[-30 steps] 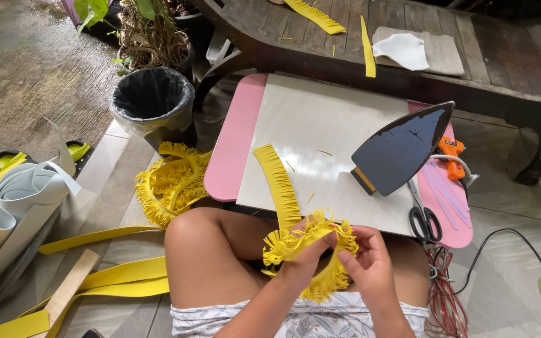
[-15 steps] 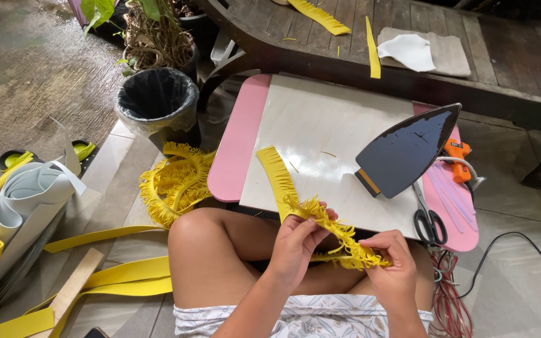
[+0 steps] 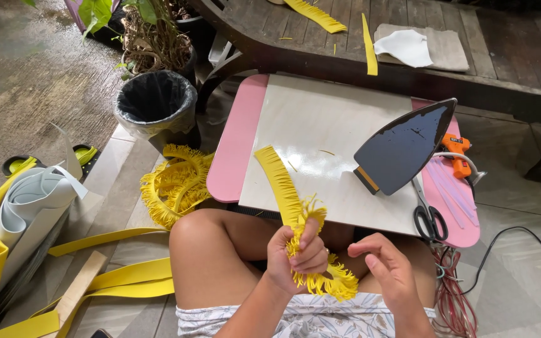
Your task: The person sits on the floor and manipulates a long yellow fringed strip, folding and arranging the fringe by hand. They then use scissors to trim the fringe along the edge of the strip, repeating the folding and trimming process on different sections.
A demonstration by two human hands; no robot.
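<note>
Fringed yellow strip (image 3: 286,188): clenched in left hand (image 3: 295,253), trailing up onto desk (image 3: 320,125). Right hand (image 3: 386,266) released, just beside. Iron (image 3: 405,147) upright on desk.

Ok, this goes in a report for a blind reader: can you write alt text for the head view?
Seen from above, a seated person's left hand grips a yellow fringed foam strip while the right hand hovers open beside it. Ahead sits a pink-edged board with an upturned iron, scissors and an orange glue gun.
</note>
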